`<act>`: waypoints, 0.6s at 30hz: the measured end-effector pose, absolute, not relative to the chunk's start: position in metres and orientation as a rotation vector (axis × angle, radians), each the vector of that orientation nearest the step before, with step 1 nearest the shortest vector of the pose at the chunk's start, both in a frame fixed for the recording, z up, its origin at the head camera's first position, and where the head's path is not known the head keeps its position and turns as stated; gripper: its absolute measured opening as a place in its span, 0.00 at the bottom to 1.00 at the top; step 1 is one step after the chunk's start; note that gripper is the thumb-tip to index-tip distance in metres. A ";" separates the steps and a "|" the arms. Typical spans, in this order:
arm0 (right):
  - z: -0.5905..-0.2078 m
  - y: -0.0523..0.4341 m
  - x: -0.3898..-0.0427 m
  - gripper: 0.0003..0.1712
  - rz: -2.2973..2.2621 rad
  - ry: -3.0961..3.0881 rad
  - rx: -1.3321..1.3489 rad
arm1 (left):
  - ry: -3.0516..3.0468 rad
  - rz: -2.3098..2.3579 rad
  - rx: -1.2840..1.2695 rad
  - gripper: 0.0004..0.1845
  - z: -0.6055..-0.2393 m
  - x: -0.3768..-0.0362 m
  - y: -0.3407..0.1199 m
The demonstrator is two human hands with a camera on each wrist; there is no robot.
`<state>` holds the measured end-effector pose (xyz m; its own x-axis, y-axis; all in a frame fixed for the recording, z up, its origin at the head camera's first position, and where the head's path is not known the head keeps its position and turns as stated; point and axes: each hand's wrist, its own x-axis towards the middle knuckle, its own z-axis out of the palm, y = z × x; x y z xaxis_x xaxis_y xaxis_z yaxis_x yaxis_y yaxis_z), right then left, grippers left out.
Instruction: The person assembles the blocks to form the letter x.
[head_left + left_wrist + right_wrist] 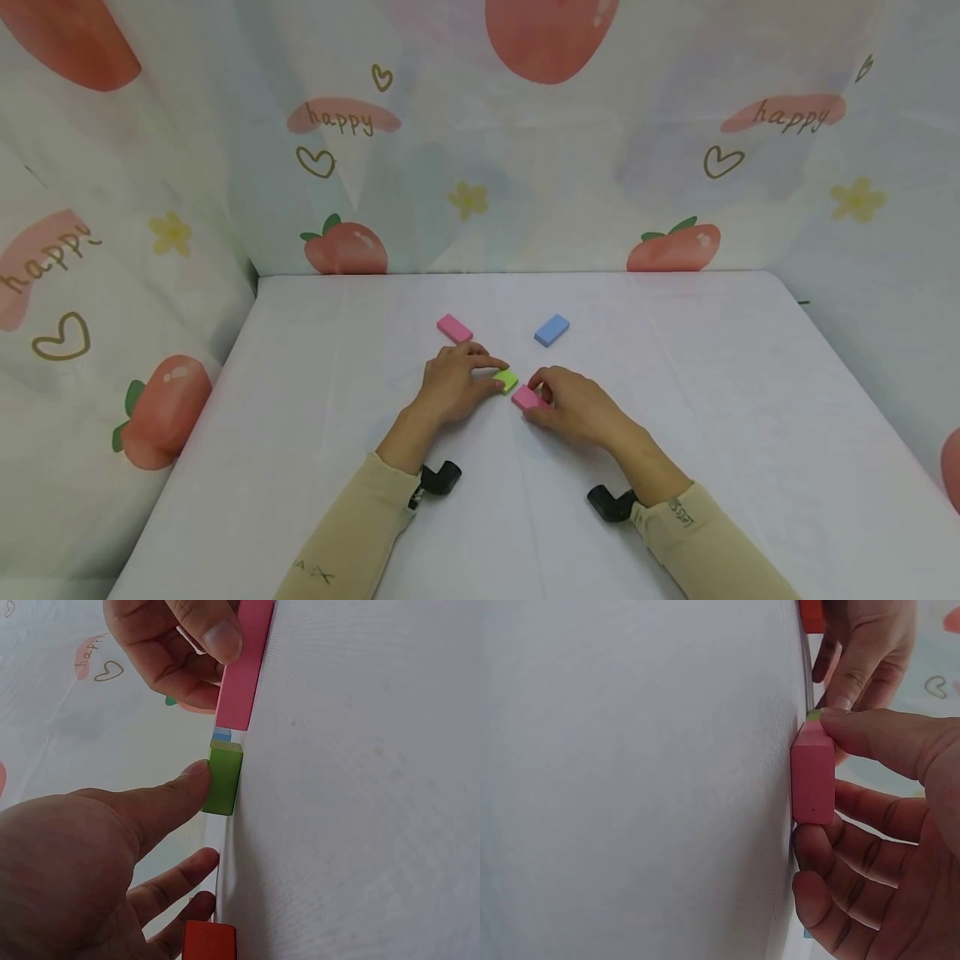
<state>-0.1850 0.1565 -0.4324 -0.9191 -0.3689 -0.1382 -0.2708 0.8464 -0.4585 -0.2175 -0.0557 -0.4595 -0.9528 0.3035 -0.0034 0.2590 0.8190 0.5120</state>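
Observation:
In the head view my left hand [453,383] pinches a small green block [507,380] between thumb and index finger, low at the white tabletop. Just to its right, my right hand [576,403] grips a longer pink block [528,398] with thumb and fingers. The near ends of these two blocks face each other closely. The left wrist view shows the thumb on the green block's side [223,780], the pink block [247,667] beyond it. From the right wrist, the pink block's end face [813,784] shows, with the green one mostly hidden behind it.
Behind the left hand lies a reddish-pink block [454,327], which looks orange-red [210,941] in the left wrist view. A blue block [552,330] lies farther back, to the right. The white tabletop [675,350] meets patterned cloth [555,217] at the back.

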 end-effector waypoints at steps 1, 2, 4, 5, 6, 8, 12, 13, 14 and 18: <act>-0.432 0.156 -0.185 0.23 -0.647 2.803 -0.490 | 2.916 0.802 0.452 0.16 -0.460 -0.217 -0.056; -0.432 0.156 -0.185 0.23 -0.646 2.804 -0.483 | 2.916 0.802 0.453 0.16 -0.460 -0.217 -0.055; -0.432 0.155 -0.186 0.23 -0.644 2.803 -0.472 | 2.918 0.803 0.455 0.16 -0.460 -0.218 -0.055; -0.431 0.155 -0.186 0.23 -0.641 2.804 -0.477 | 2.920 0.803 0.455 0.16 -0.460 -0.218 -0.055; -0.431 0.155 -0.186 0.23 -0.645 2.804 -0.473 | 2.921 0.804 0.456 0.16 -0.460 -0.218 -0.055; -0.430 0.154 -0.186 0.23 -0.649 2.805 -0.469 | 2.923 0.804 0.456 0.16 -0.460 -0.218 -0.055; -0.430 0.153 -0.186 0.23 -0.656 2.806 -0.463 | 2.920 0.802 0.452 0.16 -0.460 -0.218 -0.055; -0.430 0.153 -0.186 0.23 -0.654 2.807 -0.467 | 2.919 0.799 0.450 0.16 -0.460 -0.217 -0.055; -0.430 0.153 -0.186 0.23 -0.654 2.807 -0.466 | 2.918 0.798 0.449 0.16 -0.460 -0.217 -0.055; -0.431 0.151 -0.187 0.23 -0.650 2.805 -0.465 | 2.915 0.805 0.448 0.16 -0.459 -0.216 -0.056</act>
<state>-0.1873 0.1514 -0.4307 -0.9247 -0.3525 -0.1441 -0.2531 0.8517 -0.4588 -0.2165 -0.0556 -0.4591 -0.9536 0.3010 -0.0032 0.2567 0.8189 0.5134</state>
